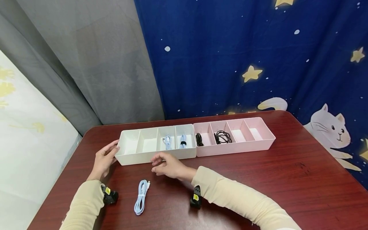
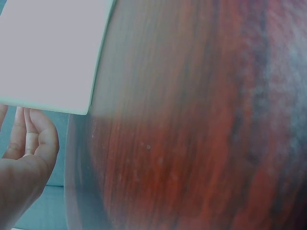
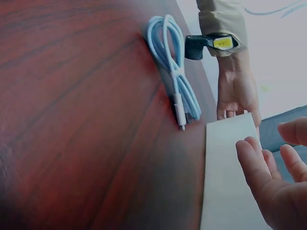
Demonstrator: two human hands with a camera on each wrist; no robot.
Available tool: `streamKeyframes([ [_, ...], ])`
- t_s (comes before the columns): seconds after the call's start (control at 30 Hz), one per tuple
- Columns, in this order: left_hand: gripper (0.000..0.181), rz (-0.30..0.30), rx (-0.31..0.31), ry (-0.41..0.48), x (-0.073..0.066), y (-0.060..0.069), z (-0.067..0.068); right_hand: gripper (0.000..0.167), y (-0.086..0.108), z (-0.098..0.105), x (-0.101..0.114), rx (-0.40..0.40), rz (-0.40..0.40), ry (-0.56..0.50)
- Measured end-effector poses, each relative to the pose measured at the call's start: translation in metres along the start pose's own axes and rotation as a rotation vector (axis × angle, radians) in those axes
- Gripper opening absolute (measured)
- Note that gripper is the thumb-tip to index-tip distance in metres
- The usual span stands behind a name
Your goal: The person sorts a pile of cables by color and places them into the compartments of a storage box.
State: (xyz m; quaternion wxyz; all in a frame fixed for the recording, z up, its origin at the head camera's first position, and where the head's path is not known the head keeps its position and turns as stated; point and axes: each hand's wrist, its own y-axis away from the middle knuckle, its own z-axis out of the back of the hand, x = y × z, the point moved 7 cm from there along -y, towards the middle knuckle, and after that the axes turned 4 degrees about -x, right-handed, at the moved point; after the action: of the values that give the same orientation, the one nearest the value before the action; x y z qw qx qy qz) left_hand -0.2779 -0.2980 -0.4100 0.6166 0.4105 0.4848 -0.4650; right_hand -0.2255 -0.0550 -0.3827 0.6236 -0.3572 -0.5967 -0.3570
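Note:
My left hand (image 1: pixel 104 159) touches the left end of a white divided organizer box (image 1: pixel 155 156); in the left wrist view its fingers meet the box's end wall. In front of the same box, my right hand (image 1: pixel 169 165) hovers with fingers loosely bent and nothing between them. A bundled light-blue charging cable (image 1: pixel 141 197) with a white plug lies on the table, between the two forearms. Two compartments of the white box hold light-blue cables, one loosely coiled (image 1: pixel 167 142), the other wrapped with a black strap (image 1: pixel 183 142).
A pink divided box (image 1: pixel 235 147) adjoins the white one on the right. It holds a small black cable bundle (image 1: pixel 199 139) and a looser black cable coil (image 1: pixel 222 137). The dark red table (image 1: pixel 287 179) ends at curtains (image 1: pixel 215 64) behind.

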Motion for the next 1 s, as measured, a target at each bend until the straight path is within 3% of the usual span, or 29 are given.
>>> streamKeyframes([
  [0.4,0.052,-0.002,-0.003,-0.024,0.001,-0.001,0.001,0.028,0.007,-0.014,-0.014,-0.005,-0.06,0.007],
  [0.63,0.051,-0.001,0.0,0.011,0.0,0.0,0.0,0.034,0.008,-0.021,-0.029,0.004,-0.11,-0.025],
  [1.0,0.051,-0.002,0.0,0.015,0.001,-0.001,0.0,0.035,0.01,-0.026,-0.035,0.005,-0.154,-0.045],
])
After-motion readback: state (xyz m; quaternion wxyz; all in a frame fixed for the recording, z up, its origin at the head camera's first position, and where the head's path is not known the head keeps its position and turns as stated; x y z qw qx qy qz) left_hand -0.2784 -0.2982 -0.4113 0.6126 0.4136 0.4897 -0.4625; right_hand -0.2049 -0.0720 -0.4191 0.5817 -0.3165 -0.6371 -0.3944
